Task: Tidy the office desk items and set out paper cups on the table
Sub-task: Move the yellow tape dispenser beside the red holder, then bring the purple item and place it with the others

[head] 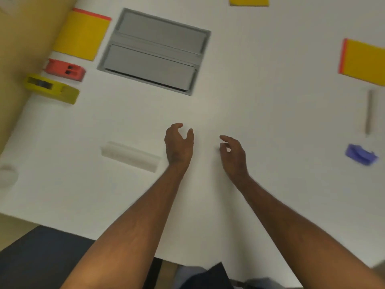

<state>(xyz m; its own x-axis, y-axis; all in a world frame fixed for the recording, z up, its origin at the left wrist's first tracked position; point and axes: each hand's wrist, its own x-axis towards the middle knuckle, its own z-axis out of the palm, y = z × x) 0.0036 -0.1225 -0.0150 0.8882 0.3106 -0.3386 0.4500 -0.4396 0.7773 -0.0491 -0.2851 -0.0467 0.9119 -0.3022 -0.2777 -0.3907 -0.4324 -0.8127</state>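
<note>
Both my hands hover over the middle of the white table (270,122), holding nothing. My left hand (179,144) has its fingers curled and apart; my right hand (234,155) is likewise loosely open. A white ridged holder (130,156) lies just left of my left hand. At the far left edge sits a white paper cup (7,176), blurred. A red tape dispenser (64,69) and a yellow one (52,88) lie at the upper left. Yellow notepads lie at the upper left (81,35), right (364,61) and top edge (249,1).
A grey cable hatch (155,52) is set into the table at the back. A pale stick-like item (368,112) and a small purple object (360,154) lie at the right. The table's near edge runs by my lap; the left edge drops to a tan floor.
</note>
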